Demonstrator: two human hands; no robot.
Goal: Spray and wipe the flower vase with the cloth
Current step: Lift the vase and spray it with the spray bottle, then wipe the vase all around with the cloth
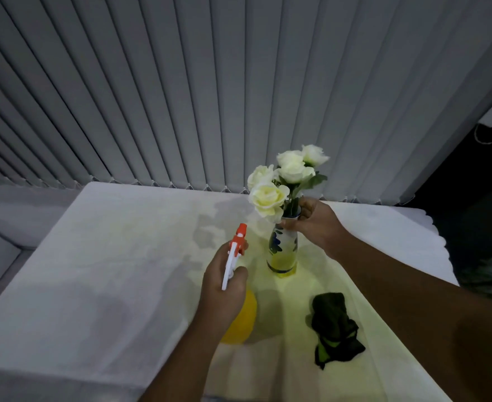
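A white vase (282,250) with blue flower markings stands upright on the table and holds several white roses (285,178). My right hand (311,221) grips the vase at its neck. My left hand (224,282) holds a spray bottle (233,256) with a white and orange trigger head; its yellow body (243,317) shows below my wrist. The orange nozzle points toward the vase, a short way to its left. A dark green cloth (334,326) lies crumpled on the table near my right forearm, touched by neither hand.
The table (108,271) is covered in a white cloth with a scalloped right edge. Grey vertical blinds (210,97) hang close behind it. A dark gap lies to the right of the table.
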